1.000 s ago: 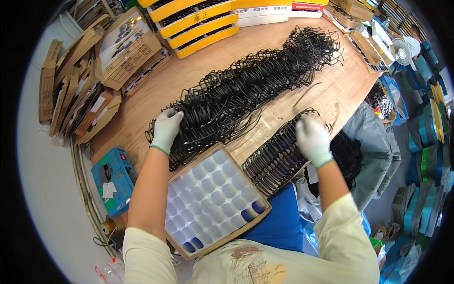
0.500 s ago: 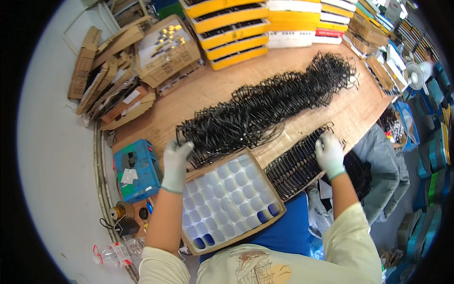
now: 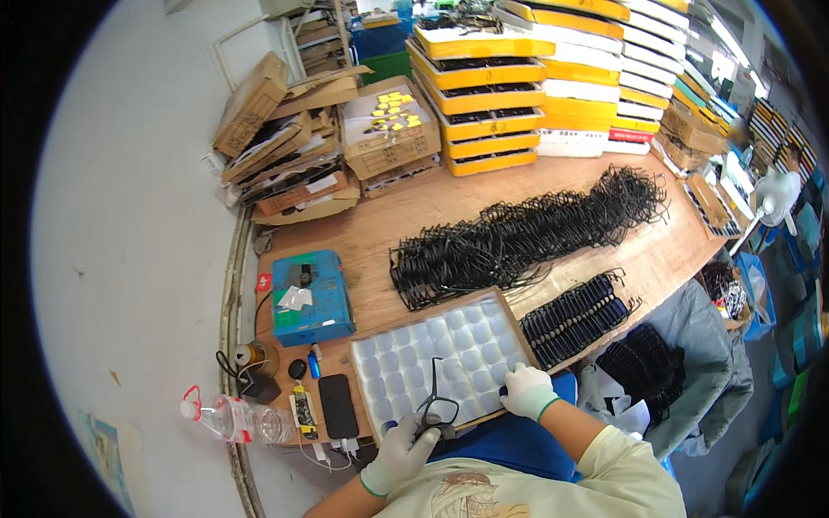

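Note:
My left hand (image 3: 399,456) is closed on a black eyeglass frame (image 3: 441,412) at the front edge of a shallow cardboard tray (image 3: 511,319). One temple of the frame points up over the tray. Pale rounded pockets fill this tray, and a dark blue lens (image 3: 389,426) shows beside my left hand. My right hand (image 3: 528,391) is at the tray's front right corner, its fingertips closed on another dark blue lens (image 3: 503,391). Both hands wear white gloves. A row of black eyeglass frames (image 3: 574,318) lies right of the tray, with a long heap of black frames (image 3: 527,237) behind.
A blue box (image 3: 313,302), a black phone (image 3: 338,406) and a plastic bottle (image 3: 233,419) are on the left. Stacked yellow trays (image 3: 484,95) and cardboard boxes (image 3: 389,142) stand at the back. Grey cloth (image 3: 699,371) lies beyond the table's right edge.
My left hand has come from the heap's left end to the tray's front and now holds a frame. My right hand has moved from the frame row to the tray corner. The view has shifted.

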